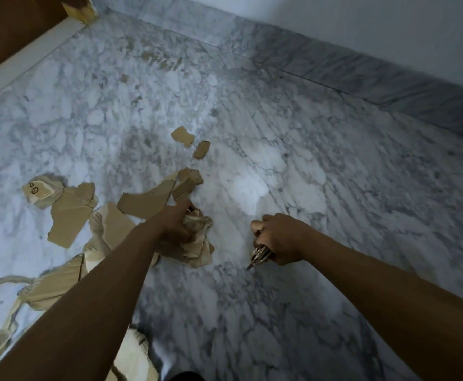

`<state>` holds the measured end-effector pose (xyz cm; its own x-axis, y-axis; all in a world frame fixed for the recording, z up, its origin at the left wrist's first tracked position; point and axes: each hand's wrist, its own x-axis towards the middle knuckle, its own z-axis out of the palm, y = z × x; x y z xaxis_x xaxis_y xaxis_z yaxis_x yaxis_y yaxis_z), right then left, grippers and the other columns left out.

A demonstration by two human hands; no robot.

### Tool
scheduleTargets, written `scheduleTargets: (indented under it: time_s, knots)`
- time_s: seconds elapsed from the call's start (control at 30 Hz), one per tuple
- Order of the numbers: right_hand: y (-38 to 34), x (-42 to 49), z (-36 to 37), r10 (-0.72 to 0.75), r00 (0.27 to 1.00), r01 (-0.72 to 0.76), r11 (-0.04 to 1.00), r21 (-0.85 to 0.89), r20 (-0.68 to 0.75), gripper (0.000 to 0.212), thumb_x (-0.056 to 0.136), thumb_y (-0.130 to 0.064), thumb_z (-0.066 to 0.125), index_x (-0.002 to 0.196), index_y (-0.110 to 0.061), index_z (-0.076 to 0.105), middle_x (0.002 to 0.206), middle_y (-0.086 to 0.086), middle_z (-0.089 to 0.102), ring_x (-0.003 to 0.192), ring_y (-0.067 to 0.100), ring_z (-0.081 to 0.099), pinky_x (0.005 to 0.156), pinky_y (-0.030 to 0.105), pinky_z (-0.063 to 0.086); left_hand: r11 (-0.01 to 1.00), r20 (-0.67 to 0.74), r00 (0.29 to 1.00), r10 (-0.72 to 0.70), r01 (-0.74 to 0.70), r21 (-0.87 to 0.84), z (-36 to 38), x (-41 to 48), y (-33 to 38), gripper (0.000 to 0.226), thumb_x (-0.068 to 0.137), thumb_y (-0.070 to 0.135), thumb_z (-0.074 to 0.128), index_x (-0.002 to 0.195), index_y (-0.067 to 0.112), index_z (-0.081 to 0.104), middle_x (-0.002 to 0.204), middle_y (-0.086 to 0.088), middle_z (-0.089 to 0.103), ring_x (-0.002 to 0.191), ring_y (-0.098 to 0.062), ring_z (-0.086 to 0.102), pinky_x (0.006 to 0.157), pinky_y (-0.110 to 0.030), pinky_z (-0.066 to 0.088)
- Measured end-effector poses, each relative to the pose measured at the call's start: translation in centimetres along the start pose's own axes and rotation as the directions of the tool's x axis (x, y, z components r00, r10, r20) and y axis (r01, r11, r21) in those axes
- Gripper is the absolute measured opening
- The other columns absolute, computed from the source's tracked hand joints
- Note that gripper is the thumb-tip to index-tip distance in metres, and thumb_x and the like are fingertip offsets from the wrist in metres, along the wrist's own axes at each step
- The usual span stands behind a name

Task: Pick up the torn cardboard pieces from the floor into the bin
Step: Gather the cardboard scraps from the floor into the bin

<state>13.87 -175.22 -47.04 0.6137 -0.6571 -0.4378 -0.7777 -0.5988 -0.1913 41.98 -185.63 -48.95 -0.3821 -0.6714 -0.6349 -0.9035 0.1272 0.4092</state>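
Observation:
Torn brown cardboard pieces lie scattered on the marble floor (pixel 279 174). My left hand (pixel 175 224) reaches down and grips a crumpled bunch of cardboard (pixel 197 243) at the centre of the view. My right hand (pixel 274 237) hovers to the right of it and holds a small stack of cardboard scraps (pixel 259 255) in its curled fingers. Two small pieces (pixel 183 136) lie further off, and a long folded piece (pixel 147 200) lies just beyond my left hand. Larger pieces (pixel 69 215) spread to the left. No bin is in view.
A wooden furniture edge with a white base (pixel 32 59) runs along the upper left. A marble skirting and a white wall (pixel 362 26) close off the far side. More torn cardboard with printed labels (pixel 2 303) lies at the lower left.

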Motion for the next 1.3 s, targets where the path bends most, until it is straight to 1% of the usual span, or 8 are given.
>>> scheduleTargets:
  time_s: [0.23,0.43,0.63,0.83,0.93,0.97,1.07,1.3]
  knots:
    - [-0.7,0.3,0.1,0.192,0.981,-0.194,0.976,0.100,0.030,0.028,0.086,-0.043,0.069,0.102,-0.020,0.067,0.110,0.000,0.055,0.094,0.024,0.056,0.076,0.037,0.048,1.000,0.001,1.000,-0.015,0.015,-0.011,-0.2,-0.3,0.1,0.067,0.070,0.027,0.085,0.125,0.020,0.048,0.123,-0.005,0.057,0.108,-0.023,0.054,0.083,-0.031,0.042]
    - [2.1,-2.2,0.9,0.728,0.685,-0.524,0.464,0.714,0.029,0.048,0.072,-0.063,0.066,0.101,-0.024,0.070,0.102,-0.006,0.073,0.094,0.017,0.069,0.079,0.037,0.058,1.000,0.035,0.999,0.015,-0.015,-0.003,-0.8,-1.2,1.2,0.047,0.072,0.034,0.085,0.107,0.024,0.055,0.105,0.000,0.060,0.094,-0.019,0.057,0.077,-0.032,0.042]
    - [3.3,-3.5,-1.3,0.736,0.672,-0.487,0.363,0.795,0.075,0.031,0.081,-0.039,0.073,0.101,-0.017,0.070,0.092,0.003,0.072,0.086,0.023,0.068,0.079,0.033,0.056,0.999,0.122,0.992,0.038,-0.040,0.012,-0.6,-2.3,5.0,0.044,0.054,0.047,0.082,0.090,0.026,0.067,0.089,0.004,0.069,0.087,-0.018,0.066,0.076,-0.036,0.054]
    - [4.2,-4.0,-3.4,0.718,0.667,-0.518,0.252,0.817,0.201,0.016,0.079,-0.020,0.075,0.082,-0.026,0.060,0.055,-0.019,0.065,0.051,0.001,0.062,0.043,0.010,0.046,0.996,0.131,0.988,0.088,-0.086,-0.019,-1.3,-2.4,7.1,0.035,0.055,0.040,0.076,0.084,0.022,0.070,0.090,-0.004,0.072,0.088,-0.022,0.068,0.085,-0.046,0.055]
    - [4.3,-4.6,-3.8,0.558,0.789,-0.248,-0.095,0.964,0.258,0.024,0.078,0.002,0.061,0.077,-0.022,0.066,0.067,0.002,0.071,0.057,0.013,0.065,0.058,0.022,0.055,0.989,0.088,0.990,0.107,-0.096,-0.115,-1.7,-2.6,7.5,0.047,0.053,0.051,0.081,0.092,0.026,0.069,0.093,0.001,0.071,0.091,-0.020,0.067,0.085,-0.043,0.054]
    - [4.5,-5.1,-3.9,0.582,0.789,-0.293,0.078,0.953,0.195,0.016,0.080,-0.001,0.066,0.085,-0.015,0.071,0.081,0.009,0.075,0.069,0.018,0.071,0.068,0.030,0.061,0.983,0.055,0.993,0.105,-0.095,-0.160,-1.9,-2.6,7.9,0.049,0.058,0.050,0.084,0.097,0.024,0.070,0.094,0.003,0.071,0.091,-0.019,0.066,0.084,-0.040,0.054]
    - [4.0,-6.6,-5.7,0.752,0.621,-0.157,-0.157,0.975,0.221,0.030,0.076,-0.013,0.084,0.104,-0.008,0.073,0.099,0.012,0.076,0.092,0.024,0.074,0.085,0.045,0.061,0.934,-0.064,0.990,0.128,-0.142,-0.329,-3.1,-2.8,9.8,0.034,0.070,0.038,0.086,0.092,0.018,0.069,0.083,0.003,0.067,0.083,-0.020,0.063,0.070,-0.030,0.047]
    - [2.9,-11.3,-10.2,0.842,0.519,0.092,-0.227,0.970,0.148,0.039,0.066,-0.017,0.092,0.102,-0.014,0.075,0.097,0.007,0.077,0.087,0.023,0.075,0.077,0.041,0.063,0.779,-0.190,0.948,0.254,-0.317,-0.541,-7.1,-2.7,20.0,0.022,0.075,0.018,0.084,0.090,0.007,0.071,0.081,-0.007,0.072,0.084,-0.033,0.070,0.068,-0.022,0.057]
